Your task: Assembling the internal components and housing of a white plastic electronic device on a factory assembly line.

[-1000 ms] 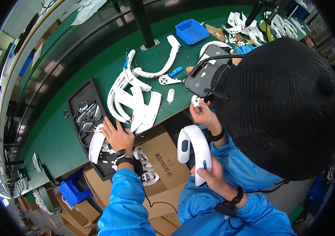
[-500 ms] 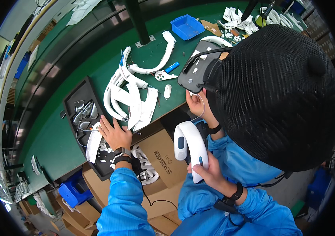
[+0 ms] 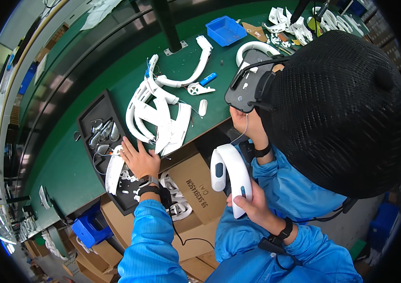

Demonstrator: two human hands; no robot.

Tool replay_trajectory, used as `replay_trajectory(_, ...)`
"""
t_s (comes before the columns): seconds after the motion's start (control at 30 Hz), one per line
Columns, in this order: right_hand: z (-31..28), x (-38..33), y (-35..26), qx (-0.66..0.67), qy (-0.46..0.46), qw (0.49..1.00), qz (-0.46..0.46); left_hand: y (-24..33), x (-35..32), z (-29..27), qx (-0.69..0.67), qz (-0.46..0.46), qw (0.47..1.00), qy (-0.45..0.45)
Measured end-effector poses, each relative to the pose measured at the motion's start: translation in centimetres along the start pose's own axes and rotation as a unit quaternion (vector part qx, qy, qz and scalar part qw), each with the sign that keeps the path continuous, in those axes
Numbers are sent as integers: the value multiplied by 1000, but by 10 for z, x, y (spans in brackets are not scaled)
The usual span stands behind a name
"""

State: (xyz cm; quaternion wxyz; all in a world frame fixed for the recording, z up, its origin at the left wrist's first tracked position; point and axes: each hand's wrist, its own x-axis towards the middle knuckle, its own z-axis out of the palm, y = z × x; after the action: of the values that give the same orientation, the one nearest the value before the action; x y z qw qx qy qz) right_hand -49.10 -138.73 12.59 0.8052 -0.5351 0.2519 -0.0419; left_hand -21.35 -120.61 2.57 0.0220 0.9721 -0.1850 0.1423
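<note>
My left hand point(image 3: 140, 160) lies flat with its fingers spread on the near edge of a black tray point(image 3: 87, 123), touching small white parts beside a long white plastic piece point(image 3: 114, 169). It holds nothing. My right hand point(image 3: 253, 205) grips the lower end of a white curved housing point(image 3: 228, 175) with a grey-blue button, held upright over my lap, off the bench. A pile of white curved bands point(image 3: 159, 117) lies on the green bench point(image 3: 68, 179) just beyond my left hand.
A person in a black mesh cap point(image 3: 337, 108) and blue coat fills the right side, one hand point(image 3: 246, 126) raised under a black head-worn device point(image 3: 245, 87). Cardboard boxes point(image 3: 195, 184) stand below the bench edge. A blue bin point(image 3: 226, 29), a black post point(image 3: 165, 23) and more white parts sit farther back.
Both my hands stay about where they were, and the white housing is still in my right hand. The capped head and the black device have shifted slightly in view.
</note>
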Motion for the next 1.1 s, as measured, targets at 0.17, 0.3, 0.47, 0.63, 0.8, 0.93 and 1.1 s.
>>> replay_trajectory(0.17, 0, 0, -1, -3, 9, 1000, 5, 2, 1, 1, -7, 9, 1000, 4)
replay_trajectory(0.3, 0, 3, 0, -10, 0, 1000, 5, 2, 1, -2, 7, 3, 1000, -3)
replay_trajectory(0.47, 3, 3, -4, -12, -5, 1000, 13, 2, 2, -3, 0, -2, 1000, -6)
replay_trajectory(0.63, 5, 4, -5, -19, -11, 1000, 11, 0, 1, -1, -2, -5, 1000, -4)
replay_trajectory(0.8, 4, 4, -3, -35, -13, 999, 6, 1, 1, -2, -6, -3, 1000, 1)
replay_trajectory(0.93, 5, 5, -4, -25, -19, 999, 8, 1, 2, -3, -5, -8, 1000, -6)
replay_trajectory(1.1, 2, 6, -6, -22, -11, 1000, 4, 3, 2, -1, -14, -7, 1000, -5)
